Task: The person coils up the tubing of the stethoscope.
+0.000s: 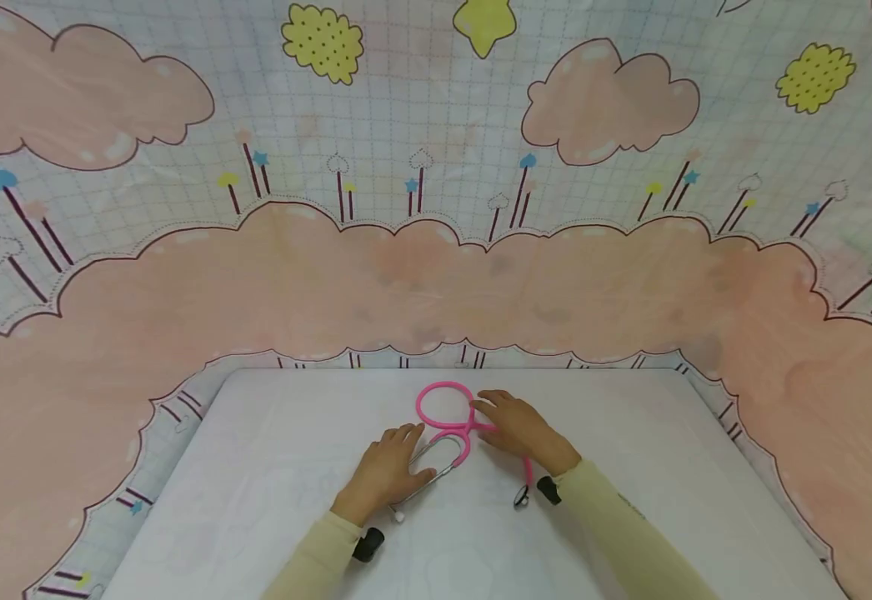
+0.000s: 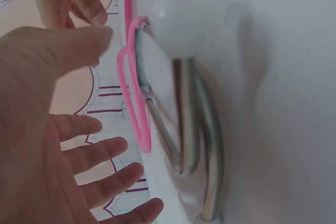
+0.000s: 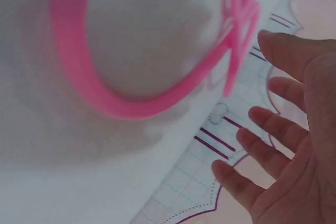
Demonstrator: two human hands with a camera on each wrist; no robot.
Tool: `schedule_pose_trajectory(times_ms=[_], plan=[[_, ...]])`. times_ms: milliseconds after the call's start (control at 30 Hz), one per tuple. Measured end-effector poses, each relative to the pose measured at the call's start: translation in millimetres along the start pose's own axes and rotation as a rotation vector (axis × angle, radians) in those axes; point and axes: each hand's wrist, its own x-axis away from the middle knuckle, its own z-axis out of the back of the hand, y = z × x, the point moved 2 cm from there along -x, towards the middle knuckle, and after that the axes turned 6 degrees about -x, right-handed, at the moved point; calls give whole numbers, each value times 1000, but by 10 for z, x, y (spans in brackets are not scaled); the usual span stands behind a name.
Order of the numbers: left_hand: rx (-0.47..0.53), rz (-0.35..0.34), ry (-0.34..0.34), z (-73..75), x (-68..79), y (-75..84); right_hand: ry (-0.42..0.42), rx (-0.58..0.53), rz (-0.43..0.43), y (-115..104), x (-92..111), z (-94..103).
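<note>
A pink stethoscope (image 1: 468,430) lies on the white table in the head view, its tubing looped at the far end. Its metal ear tubes (image 2: 188,114) angle toward the near left, with a pale ear tip (image 1: 398,517) close to the left wrist. My left hand (image 1: 385,468) is over these ear tubes, fingers spread and relaxed. Over the tubing on the other side is my right hand (image 1: 520,429), hiding part of it; in the right wrist view its fingers are extended, apart from the pink tube (image 3: 70,30). The metal chest piece (image 1: 521,497) rests below the right hand.
The white tabletop (image 1: 271,467) spreads around the stethoscope. Behind and beside it hangs a patterned cloth (image 1: 421,287) with clouds and stars. A black wrist strap piece (image 1: 368,545) shows at the left sleeve, another black piece (image 1: 548,490) at the right.
</note>
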Motion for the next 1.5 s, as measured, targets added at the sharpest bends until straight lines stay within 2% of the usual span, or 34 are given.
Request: schedule_pose_trajectory(times_ms=[133, 367, 500, 700, 967, 1167, 1300, 1500], plan=[[-11, 4, -2, -49, 5, 7, -4, 30, 65, 15, -50, -19], [-34, -12, 25, -138, 32, 4, 35, 144, 202, 84, -118, -128], [-39, -23, 30, -176, 25, 0, 40, 169, 247, 107, -153, -169], [-23, -14, 24, -214, 7, 2, 17, 186, 230, 121, -217, -206], [46, -14, -3, -230, -9, -15, 1, 209, 195, 108, -226, -198], [161, -25, -9, -212, -29, -36, 59, 194, 217, 103, -158, -128], [185, -35, 10, -160, -35, -33, 100, 182, 231, 101, -108, -88], [206, -21, -2, -153, -20, -44, 127, 165, 213, 88, -56, -77]])
